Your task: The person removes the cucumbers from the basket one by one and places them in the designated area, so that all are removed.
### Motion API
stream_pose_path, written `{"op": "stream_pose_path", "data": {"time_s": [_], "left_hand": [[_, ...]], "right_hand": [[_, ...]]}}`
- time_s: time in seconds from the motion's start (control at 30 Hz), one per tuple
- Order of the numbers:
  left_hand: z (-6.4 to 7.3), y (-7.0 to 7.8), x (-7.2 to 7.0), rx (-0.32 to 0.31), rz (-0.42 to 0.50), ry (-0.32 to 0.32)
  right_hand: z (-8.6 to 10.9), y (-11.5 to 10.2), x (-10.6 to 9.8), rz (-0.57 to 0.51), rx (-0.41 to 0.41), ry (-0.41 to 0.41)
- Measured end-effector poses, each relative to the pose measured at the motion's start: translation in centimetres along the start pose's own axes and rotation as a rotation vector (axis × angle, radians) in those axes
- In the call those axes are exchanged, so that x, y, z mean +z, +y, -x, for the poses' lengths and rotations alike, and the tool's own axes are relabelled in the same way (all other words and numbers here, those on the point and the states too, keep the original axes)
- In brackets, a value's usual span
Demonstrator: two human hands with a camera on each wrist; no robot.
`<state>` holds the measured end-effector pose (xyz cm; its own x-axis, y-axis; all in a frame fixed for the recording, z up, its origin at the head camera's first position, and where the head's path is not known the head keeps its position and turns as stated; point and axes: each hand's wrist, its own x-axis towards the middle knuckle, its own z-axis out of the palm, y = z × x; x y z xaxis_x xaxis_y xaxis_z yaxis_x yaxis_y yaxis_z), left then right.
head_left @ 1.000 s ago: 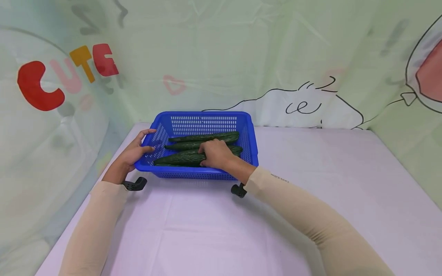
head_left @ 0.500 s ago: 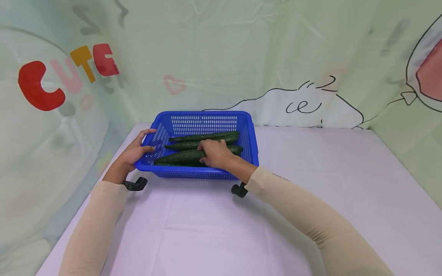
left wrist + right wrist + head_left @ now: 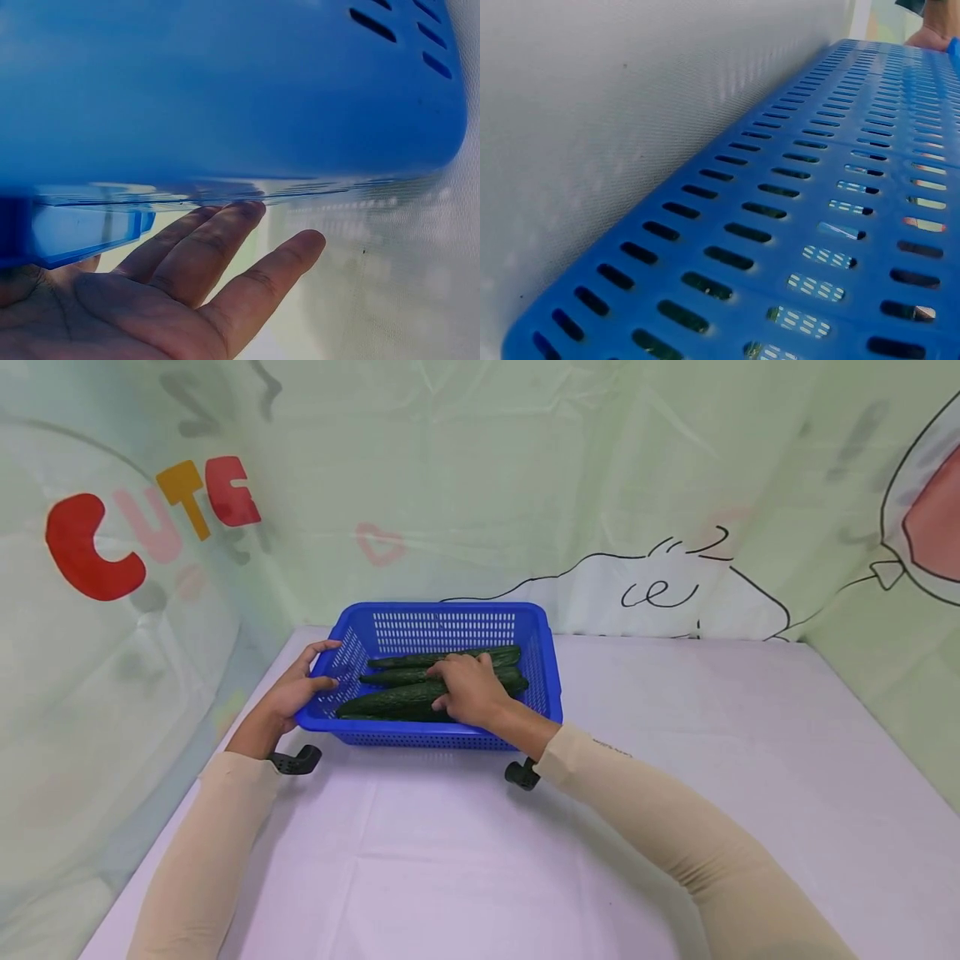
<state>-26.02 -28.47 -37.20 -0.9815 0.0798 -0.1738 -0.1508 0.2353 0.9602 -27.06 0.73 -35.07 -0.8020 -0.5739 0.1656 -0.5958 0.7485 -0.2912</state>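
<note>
A blue plastic basket (image 3: 442, 742) with slotted walls holds several dark green cucumbers (image 3: 393, 700), lying lengthwise. My left hand (image 3: 292, 693) grips the basket's left rim; in the left wrist view, fingers (image 3: 262, 281) of that hand stretch out beneath the rim. Inside the basket, my right hand (image 3: 471, 692) holds the nearest cucumber from above, right of its middle. Its thumb lies on the near side and its index finger on the far side; the other fingertips are hidden. The right wrist view shows only the basket's outer wall (image 3: 780, 161), with my left hand (image 3: 930, 36) at the top right corner.
A pale lilac cloth covers the table (image 3: 465, 852), and the basket stands towards its back left. Printed curtains (image 3: 480, 485) hang behind and along both sides. A black wrist mount (image 3: 296, 760) sits at each wrist, near the basket's front.
My right hand has risen slightly, and the right end of the nearest cucumber looks a little higher. My left hand keeps its grip on the rim. The basket stays in place.
</note>
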Motion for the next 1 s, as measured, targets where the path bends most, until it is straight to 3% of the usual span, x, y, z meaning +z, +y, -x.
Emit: {"op": "stream_pose_path", "data": {"time_s": [0.17, 0.4, 0.7, 1.0], "left_hand": [[0.1, -0.1, -0.1, -0.005, 0.002, -0.001], [0.1, -0.2, -0.2, -0.003, -0.001, 0.001], [-0.2, -0.1, -0.2, -0.002, -0.008, 0.000], [-0.3, -0.1, -0.2, -0.007, -0.002, 0.007]], "right_hand": [[0.2, 0.0, 0.1, 0.096, -0.022, 0.065], [0.5, 0.2, -0.1, 0.137, -0.017, 0.161], [1.1, 1.3, -0.7, -0.050, -0.014, 0.209], [2.1, 1.9, -2.2, -0.109, -0.039, 0.271]]}}
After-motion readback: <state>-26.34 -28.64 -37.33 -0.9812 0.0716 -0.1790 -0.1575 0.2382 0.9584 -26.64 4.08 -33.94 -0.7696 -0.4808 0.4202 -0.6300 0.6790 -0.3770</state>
